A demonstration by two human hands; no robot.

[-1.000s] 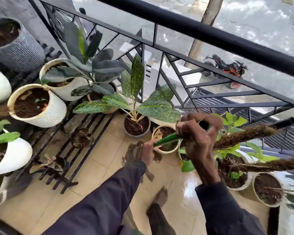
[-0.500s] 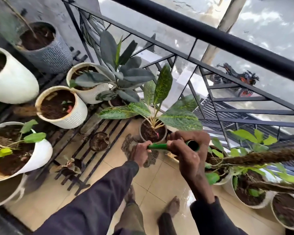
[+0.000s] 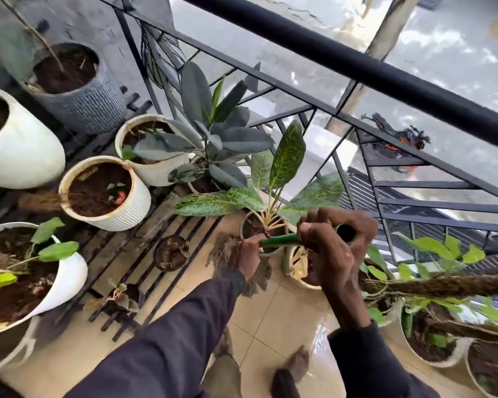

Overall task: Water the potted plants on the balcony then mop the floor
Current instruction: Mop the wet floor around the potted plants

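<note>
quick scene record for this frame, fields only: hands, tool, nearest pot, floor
left hand: grips lower end of green tube
right hand: grips green tube near its open end
green tube: no water visible
nearest pot: variegated plant pot, behind the tube
floor: tiled, wet sheen near the feet

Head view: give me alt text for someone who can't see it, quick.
The left hand and right hand grip a green tube, its open end toward the camera, close by a speckled-leaf potted plant. More pots line the black railing and a slatted rack on the left; the tiled floor looks wet.
</note>
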